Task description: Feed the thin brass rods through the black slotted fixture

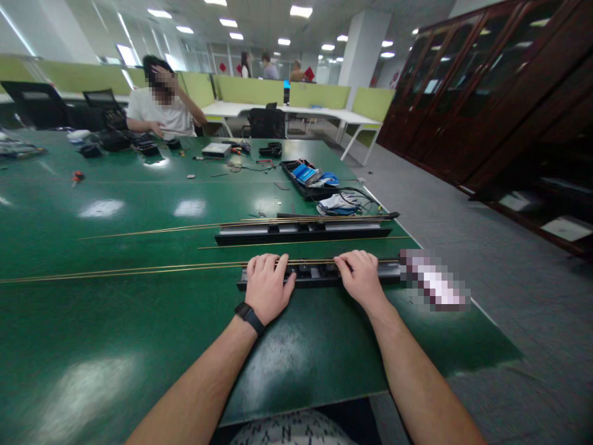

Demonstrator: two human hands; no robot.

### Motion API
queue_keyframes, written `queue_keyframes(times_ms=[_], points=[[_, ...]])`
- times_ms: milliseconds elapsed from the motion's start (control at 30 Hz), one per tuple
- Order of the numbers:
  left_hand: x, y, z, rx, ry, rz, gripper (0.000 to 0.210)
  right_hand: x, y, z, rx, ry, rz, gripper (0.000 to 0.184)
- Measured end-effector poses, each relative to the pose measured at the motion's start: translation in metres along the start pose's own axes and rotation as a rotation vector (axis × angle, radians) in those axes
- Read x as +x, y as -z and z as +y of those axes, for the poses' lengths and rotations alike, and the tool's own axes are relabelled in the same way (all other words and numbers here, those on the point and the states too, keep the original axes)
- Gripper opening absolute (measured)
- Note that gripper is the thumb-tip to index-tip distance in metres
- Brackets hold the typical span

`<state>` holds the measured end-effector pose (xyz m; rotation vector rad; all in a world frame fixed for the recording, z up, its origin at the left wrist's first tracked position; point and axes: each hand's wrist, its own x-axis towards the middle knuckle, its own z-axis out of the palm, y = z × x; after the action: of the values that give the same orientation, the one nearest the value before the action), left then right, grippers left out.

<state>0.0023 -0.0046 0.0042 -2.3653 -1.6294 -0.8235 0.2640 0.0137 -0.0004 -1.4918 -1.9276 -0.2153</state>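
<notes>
A long black channel-like housing with a silvery inside lies across the table in front of me. Thin brass-coloured rods run along its top and stick out far to the left. Across the housing's left part rests my left hand, fingers laid over the rods and thumb apart. My right hand has thumb and forefinger pinched at a rod over the right part of the housing. Its other fingers are curled and partly hidden. Beyond, a single brass rod lies on the table.
A second black housing with rods on it lies farther back on the green table. Behind it are a black tray with blue packets and a glove. A blurred-out object lies right. Across the table sits a person.
</notes>
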Motion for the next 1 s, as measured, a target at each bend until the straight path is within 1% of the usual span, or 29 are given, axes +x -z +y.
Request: queue_keyframes(times_ms=[200,467,667,1000], points=[[-0.0001,-0.0003,0.0004,-0.001,0.002,0.001,0.04,-0.001,-0.0006,0.0036,0.002,-0.002,0.001,0.026],[0.0003,0.0012,0.0006,-0.003,-0.002,0.011,0.04,-0.0004,0.0048,-0.0026,0.024,-0.025,0.009,0.025],[0.0002,0.0006,0.0006,-0.004,0.004,0.004,0.04,-0.0002,0.0033,-0.0045,0.037,-0.017,0.011,0.026],[0.0001,0.0008,0.0005,-0.013,0.003,0.002,0.041,-0.0016,0.0009,0.0002,0.014,-0.011,0.001,0.026]])
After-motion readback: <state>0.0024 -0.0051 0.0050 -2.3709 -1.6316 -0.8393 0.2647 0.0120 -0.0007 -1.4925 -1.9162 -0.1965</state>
